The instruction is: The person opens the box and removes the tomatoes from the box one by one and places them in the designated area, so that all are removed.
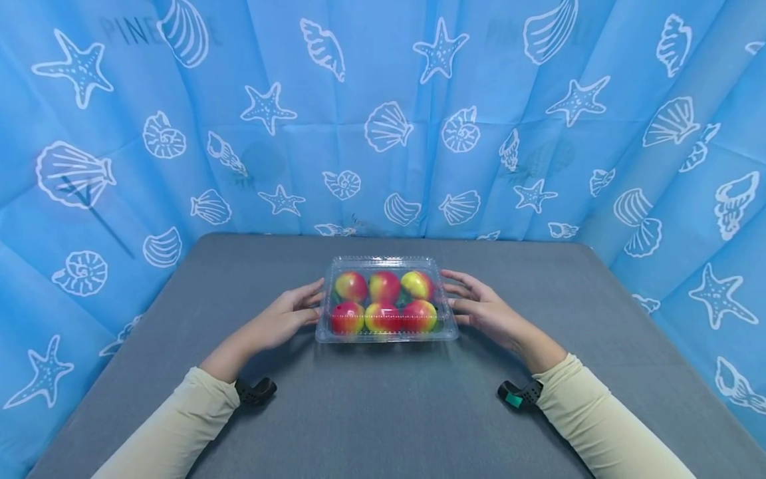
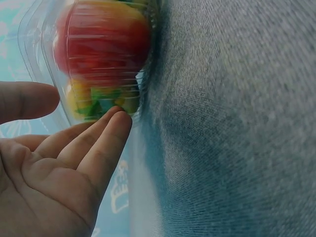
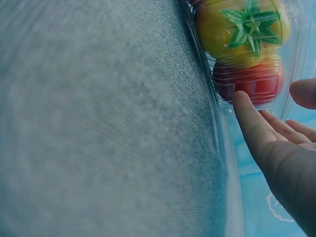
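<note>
A clear plastic clamshell box [image 1: 383,338] lies with its lid down near the middle of the table. Inside are several round red-and-yellow fruits [image 1: 384,286] in two rows; one fruit [image 3: 252,27] shows a green star-shaped leaf in the right wrist view. My left hand [image 1: 281,322] is at the box's left side, its fairly straight fingertips against the side wall and the thumb near the rim in the left wrist view. At the opposite side, my right hand [image 1: 487,313] has its extended fingers against the wall, thumb apart from them.
Grey cloth covers the table [image 1: 395,412], whose far edge meets a blue curtain [image 1: 359,80] printed with white shells and starfish. Black bands [image 1: 256,392] are worn at both wrists, below light sleeves [image 1: 604,412].
</note>
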A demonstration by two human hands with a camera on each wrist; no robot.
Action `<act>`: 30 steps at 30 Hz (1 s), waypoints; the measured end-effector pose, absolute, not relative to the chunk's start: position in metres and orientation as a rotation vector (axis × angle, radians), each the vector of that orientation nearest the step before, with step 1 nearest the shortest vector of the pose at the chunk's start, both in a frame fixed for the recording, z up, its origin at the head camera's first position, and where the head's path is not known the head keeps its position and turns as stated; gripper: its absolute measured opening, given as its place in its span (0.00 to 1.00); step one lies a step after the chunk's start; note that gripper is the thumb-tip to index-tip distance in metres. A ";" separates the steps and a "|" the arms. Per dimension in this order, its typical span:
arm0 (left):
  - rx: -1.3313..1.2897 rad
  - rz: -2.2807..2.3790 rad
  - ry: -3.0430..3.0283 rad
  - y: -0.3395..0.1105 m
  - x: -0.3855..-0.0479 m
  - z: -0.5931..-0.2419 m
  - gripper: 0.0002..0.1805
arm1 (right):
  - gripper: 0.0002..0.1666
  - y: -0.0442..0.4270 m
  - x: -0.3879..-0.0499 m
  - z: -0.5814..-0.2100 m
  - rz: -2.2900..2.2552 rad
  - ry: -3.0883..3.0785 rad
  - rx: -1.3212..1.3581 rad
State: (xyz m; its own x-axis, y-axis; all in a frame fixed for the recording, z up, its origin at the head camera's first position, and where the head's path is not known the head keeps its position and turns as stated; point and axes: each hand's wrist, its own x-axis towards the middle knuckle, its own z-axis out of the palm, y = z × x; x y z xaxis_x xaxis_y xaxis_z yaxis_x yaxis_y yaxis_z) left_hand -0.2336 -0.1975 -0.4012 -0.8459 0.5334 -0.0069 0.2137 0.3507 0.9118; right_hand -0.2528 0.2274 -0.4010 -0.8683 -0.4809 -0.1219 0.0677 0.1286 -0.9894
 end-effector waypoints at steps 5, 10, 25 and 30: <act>0.681 1.505 2.306 -0.197 -0.233 -0.402 0.38 | 0.42 0.228 -0.253 -0.402 -1.801 1.983 -0.413; 0.678 1.509 2.311 -0.198 -0.233 -0.402 0.39 | 0.43 0.228 -0.253 -0.402 -1.796 1.976 -0.405; 0.681 1.543 2.276 -0.199 -0.233 -0.401 0.39 | 0.47 0.230 -0.255 -0.403 -1.813 1.908 -0.465; 0.681 1.538 2.285 -0.199 -0.234 -0.403 0.39 | 0.48 0.231 -0.256 -0.405 -1.824 1.880 -0.497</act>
